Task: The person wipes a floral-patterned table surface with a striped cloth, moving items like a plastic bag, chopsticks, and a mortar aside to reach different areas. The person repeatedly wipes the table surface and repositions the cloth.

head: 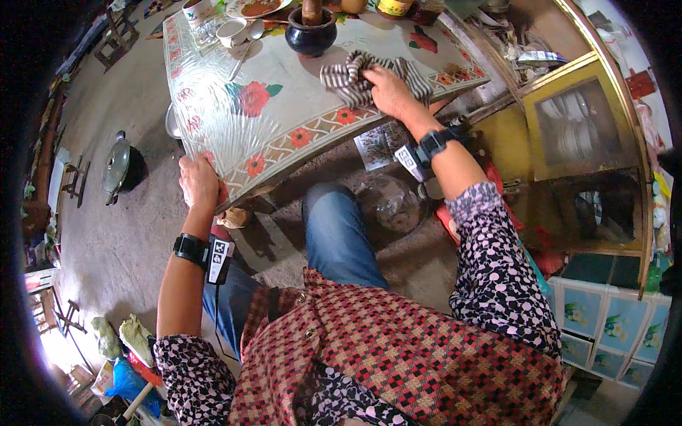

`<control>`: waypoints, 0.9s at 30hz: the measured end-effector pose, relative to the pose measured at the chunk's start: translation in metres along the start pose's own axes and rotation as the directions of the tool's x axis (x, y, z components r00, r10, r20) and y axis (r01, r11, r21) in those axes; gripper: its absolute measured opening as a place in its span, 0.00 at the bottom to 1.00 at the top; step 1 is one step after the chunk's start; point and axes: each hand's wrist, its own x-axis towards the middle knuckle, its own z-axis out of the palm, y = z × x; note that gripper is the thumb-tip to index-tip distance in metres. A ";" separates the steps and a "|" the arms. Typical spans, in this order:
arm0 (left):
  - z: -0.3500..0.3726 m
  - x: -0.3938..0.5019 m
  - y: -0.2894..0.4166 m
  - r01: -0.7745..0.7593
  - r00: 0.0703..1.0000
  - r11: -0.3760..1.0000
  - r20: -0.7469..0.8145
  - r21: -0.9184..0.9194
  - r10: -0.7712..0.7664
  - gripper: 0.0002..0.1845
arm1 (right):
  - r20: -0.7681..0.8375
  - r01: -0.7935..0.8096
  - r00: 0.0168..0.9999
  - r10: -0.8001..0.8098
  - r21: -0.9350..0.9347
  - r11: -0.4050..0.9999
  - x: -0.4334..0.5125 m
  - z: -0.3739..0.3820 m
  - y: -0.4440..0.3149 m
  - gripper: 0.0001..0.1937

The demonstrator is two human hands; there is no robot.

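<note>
My right hand [391, 91] presses a crumpled striped cloth [346, 85] onto the tabletop near its front edge. The table [298, 114] has a glossy clear cover over a red-flower print. At its near left corner, my left hand [200, 181] grips the edge, thumb side against the cover. Beyond the cloth stands a dark mortar [310, 40] with a wooden pestle [311, 11] upright in it. A white cup [232, 33] and a metal spoon [248, 45] lie to the left of the mortar.
A plate of reddish food [260, 7] and a yellow-labelled jar [394, 7] stand at the far side. On the floor at left is a lidded pot [116, 165]. A wooden cupboard [581, 122] with dishes stands at right, above blue-fronted drawers [578, 309]. Bags [133, 381] lie lower left.
</note>
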 end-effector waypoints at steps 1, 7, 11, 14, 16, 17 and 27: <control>0.001 0.001 0.000 0.017 1.000 1.000 0.009 -0.016 -0.017 0.27 | 0.042 -0.021 0.999 0.022 -0.021 1.000 -0.013 -0.005 -0.009 0.18; -0.001 0.001 0.002 -0.016 1.000 1.000 0.008 0.005 0.016 0.27 | 0.179 -0.030 0.983 0.033 -0.020 0.999 -0.047 -0.023 -0.032 0.20; -0.007 -0.006 0.009 0.070 0.997 0.995 0.024 -0.067 -0.068 0.27 | 0.195 -0.060 0.979 0.063 -0.021 0.998 -0.023 -0.022 -0.009 0.19; -0.008 -0.007 0.010 0.039 0.999 0.998 0.030 -0.039 -0.038 0.27 | 0.244 -0.122 0.959 0.147 -0.113 0.986 0.010 -0.013 0.015 0.18; -0.007 -0.005 0.007 0.003 0.999 1.000 0.032 -0.025 -0.003 0.26 | 0.337 -0.155 0.922 0.189 -0.126 0.980 0.035 -0.010 0.034 0.18; -0.006 -0.005 0.005 0.000 1.000 0.999 0.028 -0.038 0.001 0.25 | 0.355 -0.153 0.914 0.196 -0.145 0.978 0.048 -0.006 0.043 0.18; -0.009 -0.014 -0.003 -0.092 0.996 0.986 -0.023 -0.137 0.090 0.18 | 0.308 -0.141 0.927 0.214 -0.240 0.960 0.134 0.032 0.133 0.21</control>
